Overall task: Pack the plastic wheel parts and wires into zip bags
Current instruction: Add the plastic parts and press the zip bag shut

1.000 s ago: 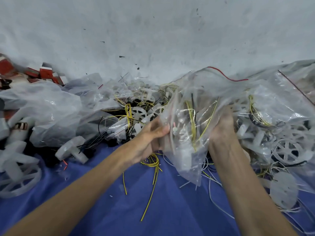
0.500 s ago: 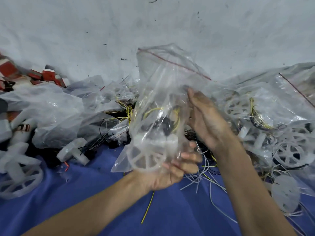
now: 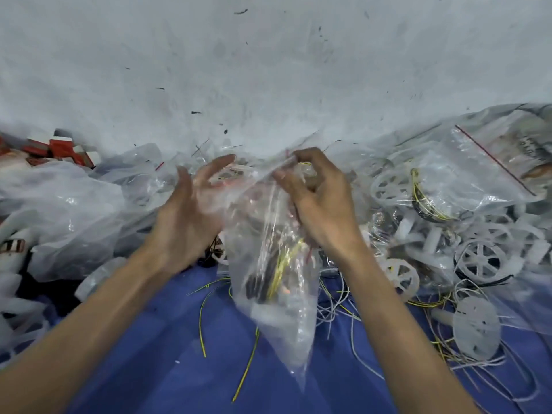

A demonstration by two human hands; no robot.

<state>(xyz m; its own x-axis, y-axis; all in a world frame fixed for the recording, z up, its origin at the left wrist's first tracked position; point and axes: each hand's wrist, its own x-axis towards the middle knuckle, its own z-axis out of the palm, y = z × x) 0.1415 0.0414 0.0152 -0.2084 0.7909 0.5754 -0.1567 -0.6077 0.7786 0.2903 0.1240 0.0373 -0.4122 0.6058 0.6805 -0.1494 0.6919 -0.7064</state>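
The zip bag (image 3: pixel 277 282) has swung down from where it stood on the left hand's palm half a second ago. It now hangs mouth-up over the blue cloth (image 3: pixel 167 354), with yellow and dark wires showing blurred through the plastic. The right hand (image 3: pixel 322 210) has climbed to the bag's top edge and pinches it between thumb and forefinger. The left hand (image 3: pixel 188 222) has let go of the bottom and lies against the bag's upper left side, fingers spread and loose. Right of the bag lie white spoked wheels (image 3: pixel 481 259) among white wires (image 3: pixel 331 312). Just left of its lower half, loose yellow wires (image 3: pixel 201 324) rest on the cloth. Farther left sit crumpled clear bags (image 3: pixel 74 210).
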